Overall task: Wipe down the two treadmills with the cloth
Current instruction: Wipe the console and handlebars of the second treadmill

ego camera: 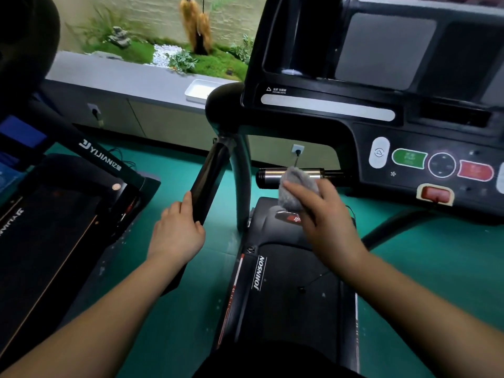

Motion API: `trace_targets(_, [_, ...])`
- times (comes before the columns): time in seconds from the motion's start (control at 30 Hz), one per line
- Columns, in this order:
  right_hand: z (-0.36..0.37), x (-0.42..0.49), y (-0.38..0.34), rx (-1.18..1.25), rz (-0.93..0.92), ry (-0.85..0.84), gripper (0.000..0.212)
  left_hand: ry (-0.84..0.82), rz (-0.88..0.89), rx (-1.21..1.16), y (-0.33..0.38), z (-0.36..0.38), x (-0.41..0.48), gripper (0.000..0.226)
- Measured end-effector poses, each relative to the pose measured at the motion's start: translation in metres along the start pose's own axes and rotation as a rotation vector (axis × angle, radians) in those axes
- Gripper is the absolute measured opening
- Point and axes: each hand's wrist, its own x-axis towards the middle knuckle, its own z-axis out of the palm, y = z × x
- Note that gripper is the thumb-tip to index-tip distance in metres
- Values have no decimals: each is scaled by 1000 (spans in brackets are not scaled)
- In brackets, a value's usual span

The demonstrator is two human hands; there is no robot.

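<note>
On the treadmill marked JOHNSON (286,282), at the right of the view, the right hand (324,214) bunches a grey cloth (296,186) in its fingers and presses it against the silver grip bar (275,177) that sticks out sideways from under the console (381,105). The cloth covers the middle of that bar, with bare metal showing on either side of it. The left hand (178,230) is closed around the black side handrail (210,173) of the same machine, thumb lying along the rail (the fingers curl under it, out of sight).

The console shows a green button (409,158), a red button (476,171) and a red safety key (435,193) below them.

To the left stands the 2nd treadmill (54,227), a lower black one marked YIJIAN, untouched by either hand. Both machines stand on a green floor (436,268). Behind them runs a grey cabinet (122,99) with a white tray (200,90) on top, and beyond that a bed of moss and small plants (191,60) against a pale wall.
</note>
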Motion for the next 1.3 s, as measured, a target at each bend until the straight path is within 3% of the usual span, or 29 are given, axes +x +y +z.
trace_targets(0.13, [-12,-19,-6,37,72,134,47,-2,-1,-5,-1,2,2,72])
trace_targets(0.23, [-29,3,22,-352,-104,153,44,-4,2,1,-1,2,2,72])
trace_targets(0.3, [-31,12,44,-687,-145,23,49,-6,2,1,-1,1,2,72])
trace_targets(0.37, [-31,18,56,-848,-196,-88,54,-9,-1,0,-1,2,2,72])
trace_targets(0.5, [-42,50,43,-962,-289,-277,59,-12,-3,12,-1,1,2,72])
trace_targets(0.63, [-55,85,27,-1005,-317,-652,45,-4,6,6,-1,0,1,71])
trace_targets(0.7, [-55,88,26,-964,-345,-643,41,-5,4,3,-1,0,0,71])
trace_targets(0.77, [-51,75,37,-967,-332,-536,50,-7,2,-1,-1,-1,-1,71])
trace_targets(0.87, [-37,46,49,-850,-303,-197,55,-6,2,-10,-1,-1,-2,71])
trace_targets(0.97, [-29,25,43,-609,-197,6,51,-8,-1,-21,0,-1,-2,71])
trace_targets(1.1, [-14,-18,15,100,165,-83,35,-2,-2,-25,0,-1,-1,71])
trace_targets(1.2, [7,-46,5,352,583,36,15,6,-1,-32,-2,0,0,71])
trace_targets(1.3, [18,-42,3,532,809,119,35,10,4,-38,-3,2,2,72])
